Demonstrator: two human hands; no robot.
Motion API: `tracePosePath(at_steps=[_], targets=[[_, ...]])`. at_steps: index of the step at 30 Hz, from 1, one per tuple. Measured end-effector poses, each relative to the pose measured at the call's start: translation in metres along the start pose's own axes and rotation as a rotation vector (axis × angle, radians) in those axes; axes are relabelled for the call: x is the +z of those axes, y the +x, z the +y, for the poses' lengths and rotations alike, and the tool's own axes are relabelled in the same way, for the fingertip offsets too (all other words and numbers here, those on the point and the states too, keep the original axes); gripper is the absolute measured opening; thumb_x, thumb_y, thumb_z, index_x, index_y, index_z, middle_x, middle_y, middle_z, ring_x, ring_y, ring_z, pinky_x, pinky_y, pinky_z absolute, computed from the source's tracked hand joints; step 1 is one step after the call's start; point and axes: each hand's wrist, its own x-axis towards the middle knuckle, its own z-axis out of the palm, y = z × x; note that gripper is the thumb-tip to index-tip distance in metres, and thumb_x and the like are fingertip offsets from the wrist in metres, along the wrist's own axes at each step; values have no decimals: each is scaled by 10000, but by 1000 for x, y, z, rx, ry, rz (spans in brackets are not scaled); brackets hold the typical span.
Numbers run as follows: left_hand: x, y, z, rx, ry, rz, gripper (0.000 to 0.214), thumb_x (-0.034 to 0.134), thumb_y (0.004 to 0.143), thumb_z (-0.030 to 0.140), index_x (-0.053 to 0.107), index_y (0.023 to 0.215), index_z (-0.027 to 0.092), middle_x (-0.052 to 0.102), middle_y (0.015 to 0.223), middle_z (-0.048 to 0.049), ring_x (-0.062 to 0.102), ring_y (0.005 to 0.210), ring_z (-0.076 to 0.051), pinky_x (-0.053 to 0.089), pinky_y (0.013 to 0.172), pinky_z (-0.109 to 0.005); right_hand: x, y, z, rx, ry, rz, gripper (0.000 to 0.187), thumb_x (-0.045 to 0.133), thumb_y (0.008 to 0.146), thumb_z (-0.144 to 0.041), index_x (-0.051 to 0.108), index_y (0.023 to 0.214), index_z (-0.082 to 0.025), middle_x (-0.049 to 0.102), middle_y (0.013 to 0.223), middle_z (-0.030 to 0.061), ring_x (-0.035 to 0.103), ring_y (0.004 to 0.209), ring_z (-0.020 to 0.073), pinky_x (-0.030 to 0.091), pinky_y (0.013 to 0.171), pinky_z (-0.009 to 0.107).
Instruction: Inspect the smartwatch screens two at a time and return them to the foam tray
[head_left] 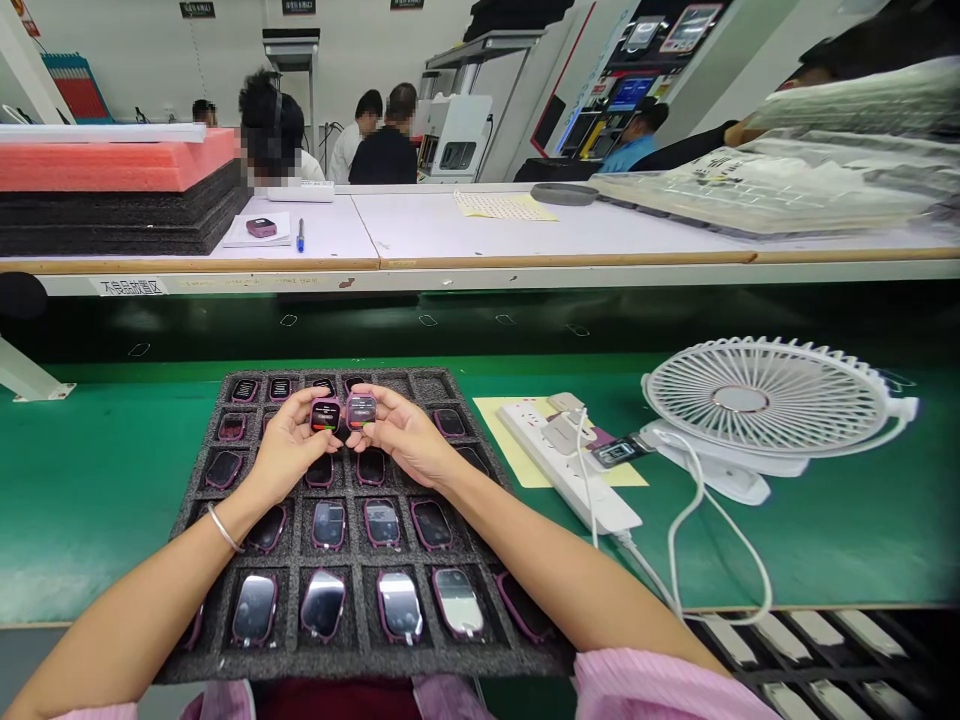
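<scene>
Over the far half of a dark foam tray (360, 662), both hands are raised close together. My left hand (289, 440) is closed on a purple-framed smartwatch (325, 415) with a lit screen. In my right hand (405, 435) is a second purple smartwatch (361, 411), its screen also lit and its face turned toward me. Small red and green marks show near the bottom of both screens. Below the hands, several more watches lie in the tray's square pockets, such as a dark-screened watch (255, 608) near the front. My forearms hide some pockets.
A white power strip (574, 470) with plugs and cables lies right of the tray, beside a white fan (742, 400). Across the back runs a raised shelf (420, 235) with foam sheets (112, 165), a pen (301, 236) and plastic-wrapped trays (787, 190). Several people sit beyond it.
</scene>
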Motion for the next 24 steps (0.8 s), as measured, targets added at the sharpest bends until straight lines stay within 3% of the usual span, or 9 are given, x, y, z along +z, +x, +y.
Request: tracePosePath(at_steps=[19,24], targets=[[1,-1,4,35,-2,7,491,744,722,209,549,1172,189,665,1028,-35,679,628,-91,590,633,-241,2,-1,-1,-9,-16,-4,486,741,759,-168,563,1208,-219,687,917,13,700,724,145,571,671,289],[2,-2,6,4,-15,-11,516,725,732,209,544,1215,183,650,1152,-80,712,689,-118,618,727,-297,2,-1,-2,-25,-23,26,494,695,717,-99,576,1178,-230,683,930,7,691,724,140,561,670,289]])
